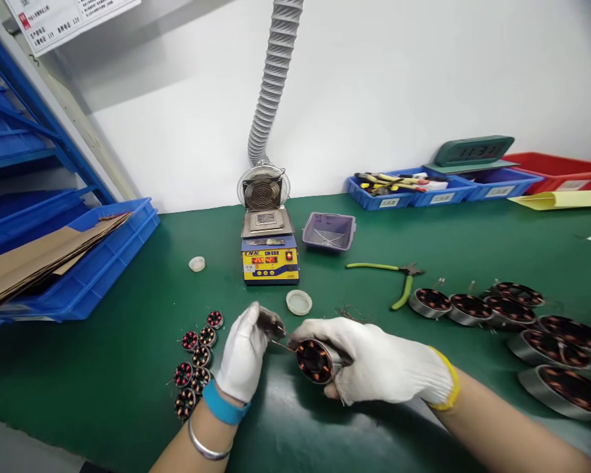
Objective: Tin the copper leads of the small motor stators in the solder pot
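Note:
My right hand (379, 364), in a white glove, grips a round motor stator (314, 360) with copper windings, tilted on its edge just above the green mat. My left hand (243, 351), also gloved, pinches a thin wire (280, 343) that runs to the stator, its dark fingertips closed near it. Several small wound stators (197, 358) lie in a cluster just left of my left wrist.
A yellow-and-blue solder pot (270, 246) stands behind my hands under a grey fume hose (273, 79). Green-handled pliers (398, 279) and several large stators (512, 312) lie to the right. Blue crates (93, 263) sit at left, parts bins (423, 187) at the back.

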Available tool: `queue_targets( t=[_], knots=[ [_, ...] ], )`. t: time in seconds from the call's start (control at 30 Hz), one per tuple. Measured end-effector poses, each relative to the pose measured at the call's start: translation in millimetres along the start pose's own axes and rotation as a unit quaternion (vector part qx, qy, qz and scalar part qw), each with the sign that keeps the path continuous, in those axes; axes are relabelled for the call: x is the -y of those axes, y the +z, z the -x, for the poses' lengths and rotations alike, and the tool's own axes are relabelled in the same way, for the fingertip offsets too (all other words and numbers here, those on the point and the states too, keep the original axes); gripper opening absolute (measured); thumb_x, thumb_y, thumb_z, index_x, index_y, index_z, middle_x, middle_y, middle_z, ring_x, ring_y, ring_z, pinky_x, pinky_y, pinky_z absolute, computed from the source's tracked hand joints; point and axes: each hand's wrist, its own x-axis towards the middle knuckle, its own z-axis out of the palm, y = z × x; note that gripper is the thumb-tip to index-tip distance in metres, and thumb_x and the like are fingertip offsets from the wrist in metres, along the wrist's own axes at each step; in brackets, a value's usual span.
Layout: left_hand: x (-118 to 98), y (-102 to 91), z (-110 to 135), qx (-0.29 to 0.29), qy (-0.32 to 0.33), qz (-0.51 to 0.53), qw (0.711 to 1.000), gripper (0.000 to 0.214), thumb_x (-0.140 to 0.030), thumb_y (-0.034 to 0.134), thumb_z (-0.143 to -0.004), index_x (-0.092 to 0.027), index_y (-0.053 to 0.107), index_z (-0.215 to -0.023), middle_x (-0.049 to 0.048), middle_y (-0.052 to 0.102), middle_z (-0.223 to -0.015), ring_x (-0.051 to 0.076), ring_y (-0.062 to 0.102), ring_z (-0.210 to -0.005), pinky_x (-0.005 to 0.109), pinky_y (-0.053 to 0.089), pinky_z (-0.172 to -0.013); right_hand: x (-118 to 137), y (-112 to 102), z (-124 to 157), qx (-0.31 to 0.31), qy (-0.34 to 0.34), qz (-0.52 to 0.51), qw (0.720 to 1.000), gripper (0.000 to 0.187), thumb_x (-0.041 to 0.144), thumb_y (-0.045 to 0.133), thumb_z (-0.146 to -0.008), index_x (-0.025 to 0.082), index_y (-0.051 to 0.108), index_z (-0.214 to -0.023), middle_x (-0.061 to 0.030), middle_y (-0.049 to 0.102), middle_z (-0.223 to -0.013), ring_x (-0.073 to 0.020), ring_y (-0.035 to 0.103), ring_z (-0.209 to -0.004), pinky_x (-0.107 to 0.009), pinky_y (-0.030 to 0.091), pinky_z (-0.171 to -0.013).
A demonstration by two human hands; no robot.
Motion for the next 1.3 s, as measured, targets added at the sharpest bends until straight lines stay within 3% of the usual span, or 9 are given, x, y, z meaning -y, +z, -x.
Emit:
queue_targets(
  t=[0.2, 0.33, 0.7, 0.8, 0.87, 1.0, 1.1, 1.2, 1.3],
  knots=[
    [-13, -8.6, 1, 0.158, -0.066, -0.18, 0.969, 0.038, -0.051, 0.055, -0.082, -0.016, 0.054, -0.065, -0.0013, 0.05, -0.062, 0.011, 0.045, -0.058, 0.023, 0.037, -0.055, -4, 5, 15, -0.088, -0.126, 0.147, 0.977, 0.05, 0.007, 0.051, -0.064, 0.032, 0.061, -0.107, 0.0023, 0.059, -0.093, -0.0149, 0.058, -0.074, -0.023, 0.04, -0.061],
    [-27, -4.8, 4, 0.184, -0.131, -0.274, 0.935, 0.044, -0.055, 0.05, -0.081, -0.018, 0.046, -0.059, -0.0043, 0.042, -0.05, 0.008, 0.033, -0.046, 0.024, 0.026, -0.046, -7, 8, 22, -0.123, -0.149, 0.205, 0.959, 0.039, 0.013, 0.049, -0.078, 0.034, 0.058, -0.11, 0.0002, 0.055, -0.093, -0.0151, 0.057, -0.071, -0.024, 0.039, -0.059],
    [-27, -1.7, 7, 0.247, -0.119, -0.367, 0.889, 0.028, -0.034, 0.05, -0.08, -0.017, 0.043, -0.059, -0.0054, 0.036, -0.053, 0.008, 0.03, -0.052, 0.024, 0.024, -0.051, -2, 3, 31, -0.131, -0.152, 0.219, 0.955, 0.042, 0.011, 0.055, -0.07, 0.031, 0.061, -0.107, -0.0006, 0.057, -0.092, -0.0155, 0.057, -0.072, -0.023, 0.039, -0.061],
    [-31, -1.5, 12, 0.245, -0.061, -0.365, 0.896, 0.024, -0.027, 0.049, -0.08, -0.018, 0.038, -0.06, -0.0059, 0.034, -0.054, 0.008, 0.03, -0.053, 0.023, 0.026, -0.053, -1, -8, 27, -0.025, -0.123, 0.081, 0.989, 0.051, 0.015, 0.063, -0.065, 0.026, 0.059, -0.114, 0.0, 0.061, -0.088, -0.0167, 0.06, -0.074, -0.021, 0.041, -0.059],
    [-32, -1.9, 16, 0.243, 0.005, -0.367, 0.898, 0.023, -0.025, 0.047, -0.081, -0.019, 0.037, -0.061, -0.0053, 0.034, -0.056, 0.009, 0.032, -0.054, 0.023, 0.028, -0.054, -7, -9, 17, 0.066, -0.108, -0.099, 0.987, 0.059, 0.024, 0.066, -0.063, 0.02, 0.053, -0.12, -0.0005, 0.063, -0.08, -0.016, 0.06, -0.066, -0.02, 0.041, -0.053],
    [-27, -3.3, 19, 0.187, 0.221, -0.427, 0.857, 0.024, -0.019, 0.049, -0.083, -0.018, 0.039, -0.062, -0.0032, 0.037, -0.062, 0.01, 0.035, -0.058, 0.024, 0.031, -0.057, -27, 9, -11, 0.131, -0.158, -0.445, 0.871, 0.062, 0.055, 0.056, -0.074, 0.011, 0.046, -0.116, -0.0032, 0.06, -0.063, -0.0141, 0.052, -0.041, -0.02, 0.034, -0.035],
    [-20, -6.3, 16, 0.093, 0.32, -0.399, 0.854, 0.022, -0.018, 0.05, -0.085, -0.018, 0.043, -0.064, -0.0021, 0.042, -0.063, 0.011, 0.039, -0.06, 0.024, 0.033, -0.058, -38, 19, -21, 0.133, -0.171, -0.532, 0.819, 0.059, 0.06, 0.057, -0.075, 0.01, 0.049, -0.106, -0.0031, 0.058, -0.056, -0.0147, 0.05, -0.037, -0.021, 0.035, -0.031],
    [-16, -10.5, 8, -0.047, 0.267, -0.287, 0.919, 0.022, -0.027, 0.047, -0.089, -0.018, 0.048, -0.068, -0.0021, 0.044, -0.064, 0.009, 0.039, -0.055, 0.022, 0.032, -0.052, -44, 16, -21, 0.131, -0.195, -0.539, 0.809, 0.057, 0.06, 0.058, -0.078, 0.012, 0.049, -0.106, -0.0042, 0.061, -0.06, -0.0145, 0.053, -0.038, -0.02, 0.038, -0.032],
    [-13, -11.0, 3, 0.011, 0.143, -0.197, 0.97, 0.025, -0.039, 0.049, -0.087, -0.016, 0.054, -0.079, 0.0003, 0.052, -0.072, 0.009, 0.043, -0.054, 0.022, 0.035, -0.05, -47, 9, -21, 0.103, -0.223, -0.538, 0.806, 0.053, 0.056, 0.062, -0.079, 0.013, 0.048, -0.106, -0.0043, 0.061, -0.067, -0.0143, 0.058, -0.048, -0.022, 0.046, -0.043]
  ],
)
